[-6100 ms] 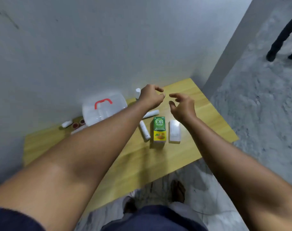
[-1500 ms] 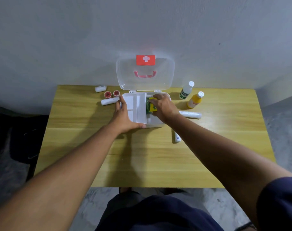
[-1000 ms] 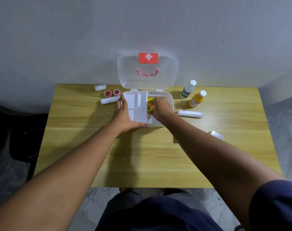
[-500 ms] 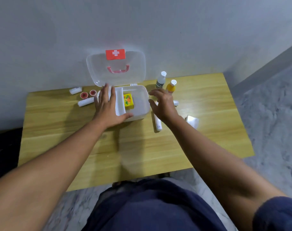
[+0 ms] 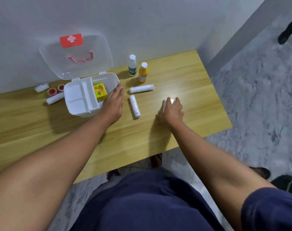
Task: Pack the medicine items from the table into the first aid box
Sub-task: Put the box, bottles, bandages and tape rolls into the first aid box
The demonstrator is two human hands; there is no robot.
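First aid box (image 5: pixel 85 104): white, lid open, yellow carton (image 5: pixel 100 92) inside.
Left hand (image 5: pixel 112 104): spread on the box's right rim.
Right hand (image 5: pixel 172 110): fingers closing over the white packet (image 5: pixel 167 100).

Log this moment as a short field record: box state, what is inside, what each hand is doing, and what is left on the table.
box: first aid box, lid open, leaning toward the wall
inside: yellow carton in the right compartment
left hand: open, resting at the box's right rim
right hand: over a small white box, grasp unclear
right of box: clear bottle, orange bottle, two white rolls
left of box: two white rolls, two red tape rolls
surface: wooden table
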